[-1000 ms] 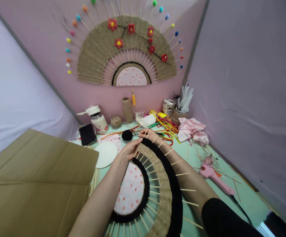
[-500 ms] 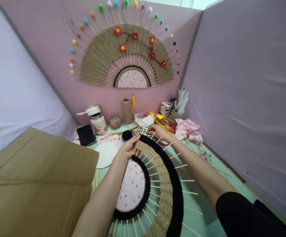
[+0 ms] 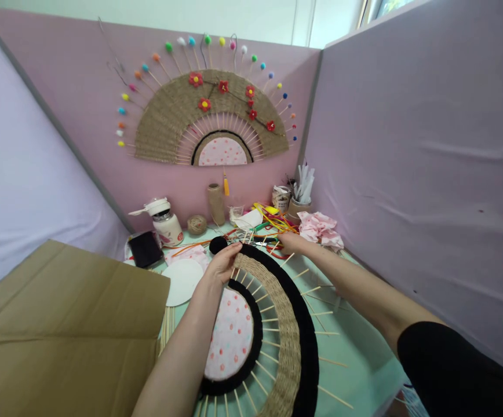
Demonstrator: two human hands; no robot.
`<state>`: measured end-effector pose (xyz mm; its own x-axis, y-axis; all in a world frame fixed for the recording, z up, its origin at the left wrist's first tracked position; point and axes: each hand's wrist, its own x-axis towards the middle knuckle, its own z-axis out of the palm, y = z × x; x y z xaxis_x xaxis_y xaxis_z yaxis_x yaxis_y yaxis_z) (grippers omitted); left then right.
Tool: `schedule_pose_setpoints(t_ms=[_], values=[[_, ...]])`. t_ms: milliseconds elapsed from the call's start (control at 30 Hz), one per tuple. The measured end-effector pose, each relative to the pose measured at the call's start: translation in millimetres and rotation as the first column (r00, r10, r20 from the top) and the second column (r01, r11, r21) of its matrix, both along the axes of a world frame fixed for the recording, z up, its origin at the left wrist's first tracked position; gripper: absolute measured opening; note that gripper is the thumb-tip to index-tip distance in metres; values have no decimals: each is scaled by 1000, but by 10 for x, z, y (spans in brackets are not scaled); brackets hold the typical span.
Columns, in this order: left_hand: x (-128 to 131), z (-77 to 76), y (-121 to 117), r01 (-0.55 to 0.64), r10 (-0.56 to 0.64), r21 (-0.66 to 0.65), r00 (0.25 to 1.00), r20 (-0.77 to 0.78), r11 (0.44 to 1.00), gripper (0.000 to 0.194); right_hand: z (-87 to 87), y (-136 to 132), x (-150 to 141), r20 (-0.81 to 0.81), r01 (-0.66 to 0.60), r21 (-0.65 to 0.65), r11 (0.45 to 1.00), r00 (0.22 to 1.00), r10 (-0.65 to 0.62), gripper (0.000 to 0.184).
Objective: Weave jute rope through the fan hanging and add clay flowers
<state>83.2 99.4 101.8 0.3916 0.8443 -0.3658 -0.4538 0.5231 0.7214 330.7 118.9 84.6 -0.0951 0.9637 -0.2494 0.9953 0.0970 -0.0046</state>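
My left hand grips the upper end of a half-round woven fan, its fingers closed over the edge. This fan has thin wooden sticks, a tan woven band, black bands, and a spotted pink-white centre. A black ball of yarn touches the area beside my left fingertips. Beyond the fan's outer edge, my right hand is closed around the handle end of what look like scissors, blades pointing left. Its fingertips are partly hidden among sticks and strips.
A finished-looking fan hangs on the pink panel. Along the back stand a white jar, a twine ball, a brown twine spool and a tin. Cardboard covers the left; crumpled pink cloth lies right.
My right hand has moved to the right, away from the fan's tip, and the scissors now show beside it. My left hand keeps its hold on the fan. The view has tilted upward slightly.
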Motion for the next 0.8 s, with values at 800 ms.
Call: schedule_pose_setpoints(t_ms=[800], values=[[29, 135, -94, -23, 20, 33, 996, 91, 999, 17, 893, -674, 638, -313, -21, 157, 987, 947, 70, 26]])
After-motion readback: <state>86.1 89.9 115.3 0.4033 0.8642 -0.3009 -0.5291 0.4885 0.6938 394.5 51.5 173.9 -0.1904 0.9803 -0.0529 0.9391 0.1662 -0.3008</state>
